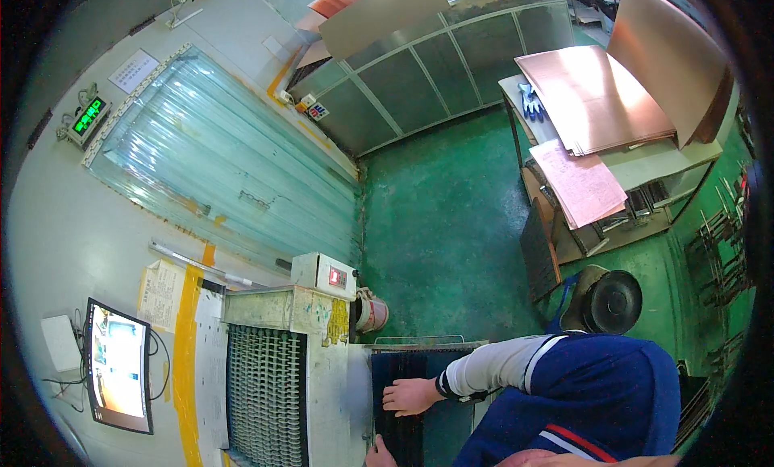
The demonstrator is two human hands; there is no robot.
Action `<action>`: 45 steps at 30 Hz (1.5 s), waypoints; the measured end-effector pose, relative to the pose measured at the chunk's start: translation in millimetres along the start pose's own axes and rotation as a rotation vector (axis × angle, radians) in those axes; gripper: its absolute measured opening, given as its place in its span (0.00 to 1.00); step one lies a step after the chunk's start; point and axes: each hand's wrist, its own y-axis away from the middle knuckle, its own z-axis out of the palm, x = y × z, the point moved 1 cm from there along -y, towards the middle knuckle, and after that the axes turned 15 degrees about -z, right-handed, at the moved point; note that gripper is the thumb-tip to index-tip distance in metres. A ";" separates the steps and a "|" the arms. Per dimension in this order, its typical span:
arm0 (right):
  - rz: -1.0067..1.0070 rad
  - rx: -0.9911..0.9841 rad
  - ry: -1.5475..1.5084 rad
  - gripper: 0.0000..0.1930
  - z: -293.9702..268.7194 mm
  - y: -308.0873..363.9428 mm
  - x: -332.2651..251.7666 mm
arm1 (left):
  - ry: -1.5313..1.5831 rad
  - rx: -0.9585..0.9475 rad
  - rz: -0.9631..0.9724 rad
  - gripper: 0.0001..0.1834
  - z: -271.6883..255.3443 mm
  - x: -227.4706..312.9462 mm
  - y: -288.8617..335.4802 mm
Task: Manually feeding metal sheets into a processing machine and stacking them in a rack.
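My right hand (411,396) lies palm down over a dark, ribbed panel (397,427) at the bottom middle, its fingers stretched out and holding nothing visible. The arm reaching to it has a grey sleeve and a dark blue vest. Lower down, my left hand (380,453) is beside the same panel's near left edge; a thumb shows, and the frame's border cuts off the remaining fingers. Left of both hands stands a pale machine housing (334,402) with a conveyor of rows of small grey rollers (266,394).
A control box (324,275) tops the machine; a pinkish bucket (372,312) stands behind it. A black round stool (611,302) is near my shoulder. At far right, a table (693,156) carries copper-coloured sheets (597,96) and blue gloves (532,102). A screen (119,366) hangs left.
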 end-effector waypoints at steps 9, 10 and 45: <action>-0.001 0.006 0.002 0.19 -1.1 0.4 -1.0 | 0.063 -0.037 0.000 0.38 2.9 -5.0 -4.4; -0.003 0.003 -0.002 0.19 -1.1 -0.2 -1.5 | 0.060 -0.041 -0.008 0.39 4.8 -7.6 -6.5; 0.066 -0.156 -0.052 0.22 -16.7 0.1 -4.3 | 0.038 -0.067 -0.071 0.42 -9.7 13.5 9.9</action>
